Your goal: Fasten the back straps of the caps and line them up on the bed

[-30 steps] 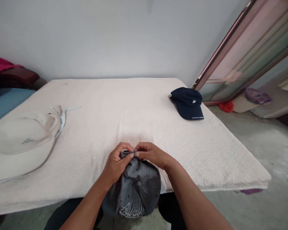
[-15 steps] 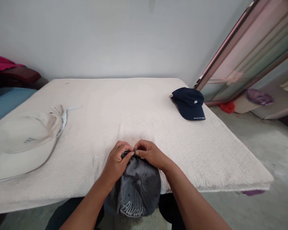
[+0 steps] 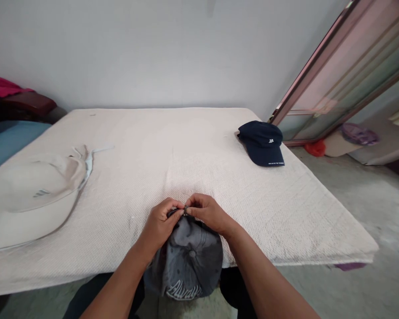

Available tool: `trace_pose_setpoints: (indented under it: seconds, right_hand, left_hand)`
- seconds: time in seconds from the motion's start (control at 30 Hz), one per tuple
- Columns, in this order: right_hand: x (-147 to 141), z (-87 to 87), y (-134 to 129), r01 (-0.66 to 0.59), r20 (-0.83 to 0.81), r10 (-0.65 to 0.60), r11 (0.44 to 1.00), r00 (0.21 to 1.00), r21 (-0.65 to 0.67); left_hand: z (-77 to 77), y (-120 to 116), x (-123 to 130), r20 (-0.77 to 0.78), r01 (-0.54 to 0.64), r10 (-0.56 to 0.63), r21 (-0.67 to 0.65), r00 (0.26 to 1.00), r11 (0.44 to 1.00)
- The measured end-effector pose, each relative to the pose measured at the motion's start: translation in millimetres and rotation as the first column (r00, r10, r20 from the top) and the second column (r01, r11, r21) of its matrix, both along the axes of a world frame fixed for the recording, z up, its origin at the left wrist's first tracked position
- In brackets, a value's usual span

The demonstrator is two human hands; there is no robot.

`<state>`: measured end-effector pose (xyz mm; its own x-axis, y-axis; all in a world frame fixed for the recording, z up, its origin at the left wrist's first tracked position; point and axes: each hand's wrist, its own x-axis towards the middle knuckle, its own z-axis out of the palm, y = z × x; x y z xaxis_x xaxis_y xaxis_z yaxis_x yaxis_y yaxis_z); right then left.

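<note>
One grey cap (image 3: pixel 194 261), lower centre: left hand (image 3: pixel 159 223) and right hand (image 3: pixel 209 213) clamped on its edge, by the fastener (image 3: pixel 185 211). I judge it's fine adjusting; next move needs steady pinches.

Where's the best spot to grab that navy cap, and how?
I'd pinch the brim of the navy cap from the near side, thumb on top and fingers beneath. The cap sits crown up on the white cover with its flat, stiff-looking brim pointing toward the person, while the rounded crown looks softer and likelier to crumple.
</note>
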<state>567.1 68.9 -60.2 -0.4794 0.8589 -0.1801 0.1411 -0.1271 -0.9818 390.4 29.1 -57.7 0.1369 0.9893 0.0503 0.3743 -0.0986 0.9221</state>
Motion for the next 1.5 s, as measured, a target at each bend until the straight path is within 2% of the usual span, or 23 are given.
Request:
trace_pose_setpoints:
  seconds: [0.2, 0.5, 0.8, 1.1, 1.27, 1.37, 1.5]
  right_hand:
    - [-1.1, 2.5, -2.0, 0.024, -0.038, -0.024, 1.000, 0.999, 0.000]
    - [-1.4, 2.2, -2.5, 0.062, -0.011, -0.062, 0.996, 0.998, 0.056]
    - [-2.1, 2.0, -2.2, 0.046, 0.042, -0.050, 0.995, 0.998, 0.085]
    - [-4.4, -4.0, -2.2, 0.015, 0.060, -0.023, 0.992, 0.998, 0.128]
    - [-4.1, 0.7, -5.6, -0.033, 0.047, 0.025, 0.984, 0.999, 0.176]
    - [-1.8, 8.3, -8.3, -0.089, 0.102, 0.065, 0.963, 0.993, 0.255]
    - [-0.6, 14.2, -10.5, -0.098, 0.197, 0.031, 0.937, 0.980, 0.336]
  left_hand:
    - [2.6, -2.0, 5.9, 0.020, -0.035, 0.035, 0.017, 0.999, 0.999]
    - [1.1, 0.2, 5.8, 0.205, -0.047, 0.096, -0.230, 0.974, 0.972]
    - [5.5, 2.1, 3.9, 0.237, -0.029, 0.091, -0.253, 0.967, 0.967]
    - [3.7, 1.0, 10.8, 0.112, -0.097, 0.114, -0.150, 0.987, 0.984]
    - [7.4, 2.1, 10.7, 0.147, -0.099, 0.135, -0.233, 0.980, 0.968]
    - [8.1, 3.3, 9.1, 0.220, -0.067, 0.134, -0.290, 0.966, 0.955]
    - [6.5, 4.1, 9.0, 0.251, -0.046, 0.121, -0.286, 0.960, 0.957]
